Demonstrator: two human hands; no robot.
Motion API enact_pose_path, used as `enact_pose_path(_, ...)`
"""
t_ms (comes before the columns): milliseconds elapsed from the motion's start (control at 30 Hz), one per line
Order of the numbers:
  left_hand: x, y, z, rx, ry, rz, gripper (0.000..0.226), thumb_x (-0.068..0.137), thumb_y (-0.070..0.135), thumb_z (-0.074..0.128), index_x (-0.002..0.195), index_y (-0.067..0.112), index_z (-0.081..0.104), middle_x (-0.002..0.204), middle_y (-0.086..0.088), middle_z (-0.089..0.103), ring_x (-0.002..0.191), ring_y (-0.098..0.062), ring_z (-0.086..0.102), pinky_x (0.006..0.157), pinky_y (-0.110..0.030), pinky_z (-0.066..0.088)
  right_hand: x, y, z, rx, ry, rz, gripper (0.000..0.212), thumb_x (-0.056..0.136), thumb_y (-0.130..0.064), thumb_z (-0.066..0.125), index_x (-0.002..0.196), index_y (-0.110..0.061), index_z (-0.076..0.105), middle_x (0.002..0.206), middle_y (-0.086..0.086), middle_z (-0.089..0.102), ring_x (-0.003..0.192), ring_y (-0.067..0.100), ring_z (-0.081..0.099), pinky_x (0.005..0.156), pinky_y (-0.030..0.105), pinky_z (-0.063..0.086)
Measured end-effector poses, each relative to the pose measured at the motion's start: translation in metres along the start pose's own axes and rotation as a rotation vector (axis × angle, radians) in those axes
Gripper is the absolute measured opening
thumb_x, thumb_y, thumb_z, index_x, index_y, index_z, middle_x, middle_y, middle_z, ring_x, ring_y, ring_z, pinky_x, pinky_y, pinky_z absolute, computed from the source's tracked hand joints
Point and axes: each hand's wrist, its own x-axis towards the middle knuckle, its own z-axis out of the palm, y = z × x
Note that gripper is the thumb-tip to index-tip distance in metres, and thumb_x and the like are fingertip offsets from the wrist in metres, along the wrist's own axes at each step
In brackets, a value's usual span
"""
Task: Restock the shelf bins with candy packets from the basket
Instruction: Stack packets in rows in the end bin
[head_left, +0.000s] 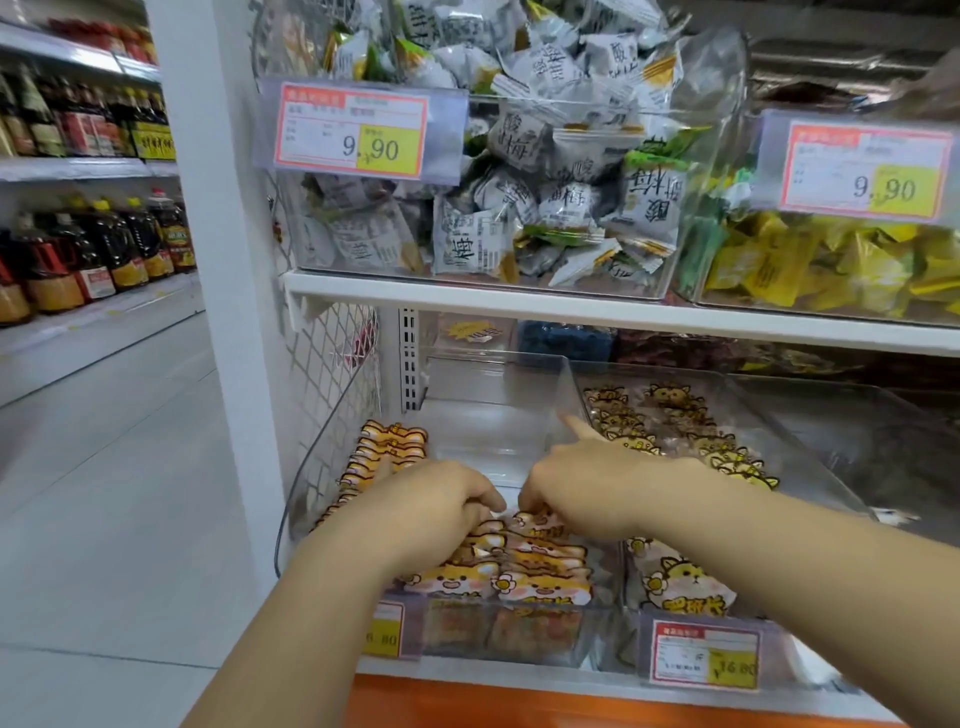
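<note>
A clear shelf bin (498, 384) on the lower shelf holds orange-and-white cartoon candy packets (540, 566) stacked on edge in rows. Both of my hands are inside it. My left hand (441, 499) has its fingers curled down onto the tops of the packets near the bin's middle. My right hand (582, 483) also grips the packet tops, with its index finger pointing toward the bin's back right wall. A second row of the same packets (389, 447) stands along the bin's left side. The basket is not in view.
The neighbouring bin (810, 457) to the right holds yellow cartoon-cat packets (675, 426). Above, a white shelf (571, 306) carries bins of grey-white and yellow sweets with 9.90 price tags (353, 130). Bottles (104, 249) line the aisle shelves at left, beside open floor (114, 493).
</note>
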Motion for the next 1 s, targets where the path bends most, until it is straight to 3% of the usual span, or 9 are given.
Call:
enact_pose_path(67, 0.001, -0.002, 0.000, -0.035, -0.024, -0.007, 0.028, 0.105, 0.036, 0.044, 0.122, 0.048, 0.063, 0.130, 0.017, 0.063, 0.127, -0.015, 0.050, 0.119, -0.053, 0.020, -0.003, 0.003, 0.002, 0.140, -0.015, 0.009, 0.030, 0.096, -0.006, 0.047, 0.105, -0.029, 0.065, 0.100, -0.003, 0.070, 0.110, 0.022, 0.059, 0.121, 0.058, 0.000)
enact_pose_path(167, 0.002, -0.003, 0.000, -0.057, -0.023, 0.003, 0.029, 0.105, 0.032, 0.045, 0.119, 0.044, 0.066, 0.127, 0.015, 0.065, 0.123, -0.017, 0.053, 0.116, -0.051, 0.029, -0.015, 0.010, -0.008, 0.344, -0.016, 0.039, 0.032, 0.104, -0.036, 0.045, 0.130, -0.030, 0.062, 0.126, -0.008, 0.066, 0.121, 0.015, 0.056, 0.120, 0.046, 0.018)
enact_pose_path(267, 0.003, -0.003, 0.002, -0.042, -0.018, 0.005, 0.029, 0.105, 0.029, 0.044, 0.115, 0.042, 0.068, 0.125, 0.014, 0.066, 0.124, -0.017, 0.053, 0.116, -0.049, 0.030, -0.027, 0.009, -0.013, 0.392, -0.081, 0.026, 0.044, 0.100, -0.051, 0.046, 0.136, -0.028, 0.056, 0.122, -0.010, 0.066, 0.118, 0.015, 0.056, 0.122, 0.042, 0.017)
enact_pose_path(400, 0.006, -0.001, 0.003, -0.032, -0.032, 0.010, 0.031, 0.105, 0.025, 0.044, 0.117, 0.039, 0.068, 0.126, 0.012, 0.065, 0.125, -0.018, 0.052, 0.115, -0.047, 0.033, -0.025, 0.004, -0.004, 0.323, -0.057, 0.013, 0.044, 0.100, -0.040, 0.047, 0.142, -0.026, 0.051, 0.126, -0.006, 0.066, 0.129, 0.017, 0.052, 0.123, 0.050, -0.004)
enact_pose_path(467, 0.005, 0.000, 0.003, -0.010, -0.026, 0.014, 0.031, 0.105, 0.023, 0.043, 0.118, 0.039, 0.067, 0.127, 0.011, 0.064, 0.126, -0.018, 0.052, 0.114, -0.047, 0.033, -0.020, 0.003, 0.003, 0.209, -0.017, 0.018, 0.039, 0.099, -0.034, 0.050, 0.136, -0.023, 0.056, 0.124, 0.000, 0.068, 0.124, 0.020, 0.055, 0.123, 0.054, -0.004)
enact_pose_path(567, 0.004, 0.001, 0.003, 0.039, -0.027, 0.012, 0.033, 0.106, 0.022, 0.041, 0.121, 0.040, 0.065, 0.129, 0.008, 0.062, 0.125, -0.020, 0.051, 0.113, -0.046, 0.034, -0.013, 0.000, 0.016, -0.016, 0.024, 0.009, 0.023, 0.095, -0.015, 0.054, 0.114, -0.016, 0.067, 0.100, 0.004, 0.070, 0.102, 0.024, 0.063, 0.122, 0.058, 0.000)
enact_pose_path(667, 0.002, 0.004, 0.002, 0.074, -0.027, 0.003, 0.037, 0.107, 0.020, 0.037, 0.123, 0.040, 0.063, 0.132, 0.005, 0.060, 0.127, -0.022, 0.050, 0.114, -0.046, 0.032, -0.011, -0.004, 0.015, -0.139, 0.049, -0.017, 0.027, 0.087, 0.000, 0.053, 0.103, -0.015, 0.069, 0.088, 0.006, 0.068, 0.091, 0.026, 0.064, 0.123, 0.056, 0.000)
enact_pose_path(867, -0.001, 0.000, 0.000, 0.052, -0.041, 0.008, 0.039, 0.108, 0.019, 0.035, 0.124, 0.042, 0.063, 0.134, 0.009, 0.060, 0.131, -0.020, 0.048, 0.116, -0.048, 0.030, -0.009, -0.004, 0.008, -0.128, 0.040, -0.046, 0.034, 0.086, 0.007, 0.053, 0.110, -0.013, 0.065, 0.082, 0.004, 0.055, 0.100, 0.028, 0.058, 0.124, 0.052, 0.006)
enact_pose_path(1000, -0.001, 0.002, -0.002, 0.073, -0.074, 0.010, 0.041, 0.108, 0.016, 0.035, 0.130, 0.040, 0.060, 0.140, 0.009, 0.057, 0.135, -0.022, 0.045, 0.117, -0.047, 0.028, -0.004, -0.013, 0.011, -0.133, -0.046, -0.072, 0.021, 0.088, -0.001, 0.062, 0.103, -0.015, 0.061, 0.080, 0.003, 0.054, 0.090, 0.025, 0.053, 0.123, 0.055, 0.008)
